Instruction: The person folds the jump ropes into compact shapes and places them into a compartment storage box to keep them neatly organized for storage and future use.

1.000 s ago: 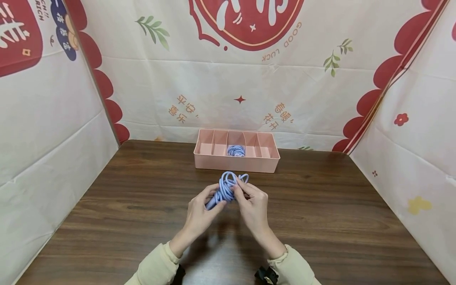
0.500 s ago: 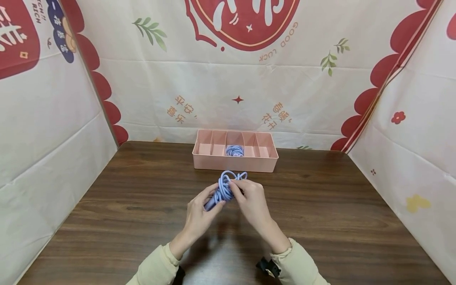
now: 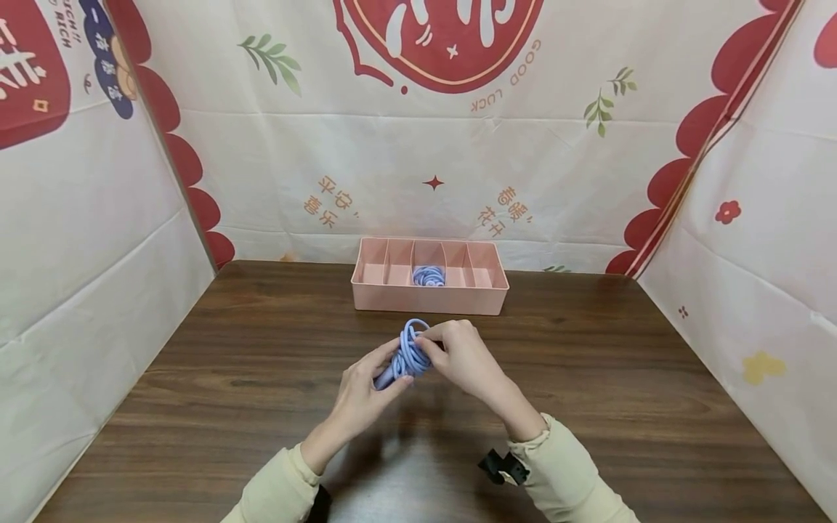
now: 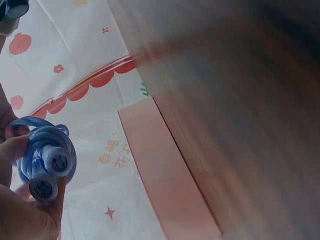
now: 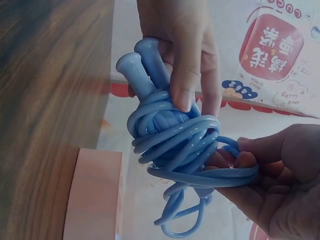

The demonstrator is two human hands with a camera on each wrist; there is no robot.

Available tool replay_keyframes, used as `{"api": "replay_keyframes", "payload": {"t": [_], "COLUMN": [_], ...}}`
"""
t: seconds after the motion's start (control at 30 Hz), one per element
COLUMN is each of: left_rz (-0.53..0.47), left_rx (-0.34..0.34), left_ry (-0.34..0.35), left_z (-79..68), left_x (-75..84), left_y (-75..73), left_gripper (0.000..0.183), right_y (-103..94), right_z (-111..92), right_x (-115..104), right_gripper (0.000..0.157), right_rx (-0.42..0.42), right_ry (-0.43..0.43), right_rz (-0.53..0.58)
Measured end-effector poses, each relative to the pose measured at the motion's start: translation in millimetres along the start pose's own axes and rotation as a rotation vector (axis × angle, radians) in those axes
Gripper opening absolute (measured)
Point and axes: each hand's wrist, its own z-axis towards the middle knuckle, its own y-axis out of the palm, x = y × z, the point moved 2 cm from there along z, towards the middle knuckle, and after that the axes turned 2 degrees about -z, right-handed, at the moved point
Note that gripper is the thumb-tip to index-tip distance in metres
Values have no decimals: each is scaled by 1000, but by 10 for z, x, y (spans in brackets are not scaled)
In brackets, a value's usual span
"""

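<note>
A blue jump rope [image 3: 412, 354] is held above the table, its cord wound several times around its two handles [image 5: 134, 72]. My left hand [image 3: 361, 386] grips the bundle by the handle end, with the thumb pressed on the coils in the right wrist view. My right hand [image 3: 463, 357] pinches a strand of the cord [image 5: 225, 177] at the other end. Some fingers of that hand are tucked under the strand. A loose loop [image 5: 187, 225] hangs from the bundle. Both handle ends [image 4: 43, 188] face the left wrist camera.
Beyond the hands stands a pink divided box [image 3: 428, 298] near the table's far edge. Its middle compartment holds another coiled blue cord [image 3: 429, 276]. The wooden table [image 3: 216, 378] is bordered by printed white cloth walls [image 3: 399, 145] at the back and sides.
My right hand has turned and moved in over the bundle's far end, its forearm swinging outward. The loop on the far right is no longer visible in the head view. My left hand keeps its grip.
</note>
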Motion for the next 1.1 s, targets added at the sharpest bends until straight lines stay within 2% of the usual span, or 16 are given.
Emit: {"api": "replay_keyframes", "payload": {"t": [0.13, 0.27, 0.37, 0.43, 0.57, 0.7, 0.77, 0.93, 1.1], "left_rz": [16, -2, -15, -12, 60, 181, 213, 203, 155], "left_rx": [-51, -61, -47, -34, 22, 68, 80, 72, 77], "left_ry": [51, 53, 47, 42, 101, 192, 215, 209, 181], "left_z": [31, 52, 48, 40, 23, 17, 17, 36, 51], "left_x": [-8, -27, -28, -18, 7, 15, 16, 15, 50], "left_y": [-58, -89, -76, -61, -48, -39, -37, -54, -95], "left_gripper": [54, 52, 50, 50, 50, 50, 50, 58, 59], "right_y": [-26, 15, 77, 114, 149, 161, 180, 233, 241], "right_z": [16, 11, -20, -41, -67, -89, -100, -137, -161], "right_x": [9, -14, -46, -59, -58, -44, -28, 38, 39], "right_gripper": [20, 17, 10, 11, 18, 17, 14, 9, 12], "right_rx": [-23, 22, 102, 155, 189, 204, 248, 388, 407], "right_ry": [-8, 12, 15, 12, 8, 33, 40, 29, -27], "right_rz": [22, -16, -120, -191, -248, -226, -186, -28, 32]}}
